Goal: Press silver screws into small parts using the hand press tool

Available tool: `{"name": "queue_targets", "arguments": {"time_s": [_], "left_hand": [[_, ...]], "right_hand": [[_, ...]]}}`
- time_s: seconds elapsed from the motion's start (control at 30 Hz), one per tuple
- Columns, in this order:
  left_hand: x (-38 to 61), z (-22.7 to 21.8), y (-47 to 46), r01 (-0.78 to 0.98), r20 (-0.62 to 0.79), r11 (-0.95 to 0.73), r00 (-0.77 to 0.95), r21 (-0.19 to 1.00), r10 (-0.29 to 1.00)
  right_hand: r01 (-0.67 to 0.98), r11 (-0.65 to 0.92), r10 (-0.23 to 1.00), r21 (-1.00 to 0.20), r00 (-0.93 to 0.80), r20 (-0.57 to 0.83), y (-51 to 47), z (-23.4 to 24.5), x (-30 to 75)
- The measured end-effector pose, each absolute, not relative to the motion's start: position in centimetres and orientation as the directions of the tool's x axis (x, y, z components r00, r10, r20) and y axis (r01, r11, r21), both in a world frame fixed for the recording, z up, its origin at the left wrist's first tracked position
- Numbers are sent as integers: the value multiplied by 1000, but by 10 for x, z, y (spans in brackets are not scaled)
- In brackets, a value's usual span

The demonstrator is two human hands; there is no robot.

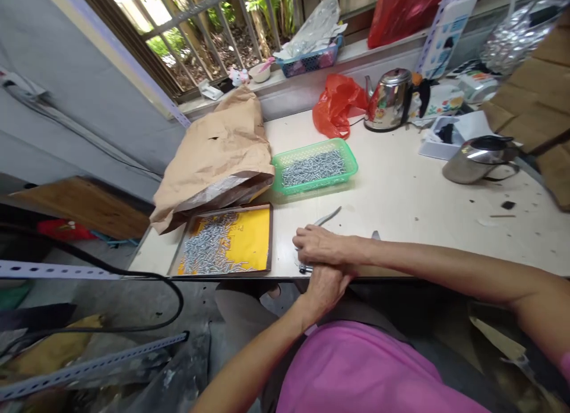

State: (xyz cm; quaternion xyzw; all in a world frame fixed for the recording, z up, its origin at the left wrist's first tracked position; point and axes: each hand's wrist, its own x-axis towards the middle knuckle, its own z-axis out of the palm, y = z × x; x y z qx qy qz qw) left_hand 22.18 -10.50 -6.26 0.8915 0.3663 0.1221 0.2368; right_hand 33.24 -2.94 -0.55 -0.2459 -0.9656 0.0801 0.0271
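At the table's front edge my two hands overlap. My right hand lies on top with its fingers curled down, and what they close on is hidden. Below it, my left hand is closed too, its grip covered by the right. A small dark-tipped metal piece pokes out to the left between them. Just beyond my right knuckles, a curved grey strip like a tool handle rests on the table. A pointed metal tip shows behind my right wrist.
Left of my hands, a yellow-lined tray holds many small metal pins or screws. Behind it stand a green basket of similar pieces and a large brown paper bag. Farther back are a red plastic bag, a kettle and a steel jug.
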Motion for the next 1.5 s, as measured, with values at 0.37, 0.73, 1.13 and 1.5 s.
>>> {"name": "queue_targets", "arguments": {"time_s": [0.37,0.73,1.13,1.5], "left_hand": [[200,-48,-95,537,172,-654,688,532,705],[41,-13,70,1000,155,-4,2,16,988],[27,-23,86,997,-8,78,-78,-3,997],[21,-2,64,945,15,35,-42,326,999]], "right_hand": [[405,785,614,-469,-607,504,-1,19,319],[838,419,860,-349,-243,449,57,-1,421],[710,477,879,-518,-394,270,-27,-35,422],[631,458,859,-626,-495,129,-72,-22,403]]}}
